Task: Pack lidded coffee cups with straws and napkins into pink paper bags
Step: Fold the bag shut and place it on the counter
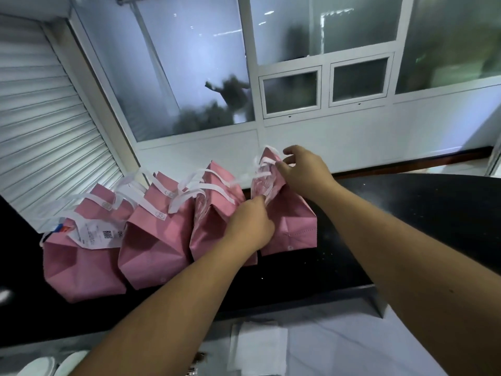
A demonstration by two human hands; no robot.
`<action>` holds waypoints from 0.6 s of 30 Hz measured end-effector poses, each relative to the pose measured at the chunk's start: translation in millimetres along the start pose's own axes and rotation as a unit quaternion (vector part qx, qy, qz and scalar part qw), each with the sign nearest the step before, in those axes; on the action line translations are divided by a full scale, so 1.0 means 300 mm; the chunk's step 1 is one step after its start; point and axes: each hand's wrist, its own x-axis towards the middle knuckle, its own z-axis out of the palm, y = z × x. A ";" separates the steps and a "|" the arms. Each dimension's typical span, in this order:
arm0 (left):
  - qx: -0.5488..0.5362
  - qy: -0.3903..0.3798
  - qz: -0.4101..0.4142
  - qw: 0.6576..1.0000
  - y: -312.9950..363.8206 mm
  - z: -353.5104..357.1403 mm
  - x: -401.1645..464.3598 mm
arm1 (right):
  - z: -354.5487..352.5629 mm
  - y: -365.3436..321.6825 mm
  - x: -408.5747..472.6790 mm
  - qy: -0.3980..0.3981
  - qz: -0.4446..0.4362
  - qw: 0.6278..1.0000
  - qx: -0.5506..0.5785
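Several pink paper bags with white handles stand in a row on a black counter (406, 213). At the right end of the row is one pink bag (295, 226), and both my hands are at its top. My left hand (250, 226) pinches the near edge of its opening. My right hand (303, 172) grips the far edge by the white handles. The bag at the left end (81, 267) has a printed receipt (95, 234) on its front. What is inside the bags is hidden.
A stack of white napkins (257, 346) lies on the lower white surface in front of the counter. White cup lids (51, 367) show at the bottom left corner. Frosted windows and a white shutter rise behind the counter.
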 end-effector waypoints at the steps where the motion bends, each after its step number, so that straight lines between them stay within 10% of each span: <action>1: -0.010 0.000 0.006 1.000 -0.001 -0.024 -0.019 | -0.025 -0.008 -0.030 -0.006 -0.006 1.000 -0.014; 18: 0.042 -0.010 0.260 0.965 0.011 -0.030 -0.480 | -0.188 -0.073 -0.978 0.024 0.114 0.953 -0.279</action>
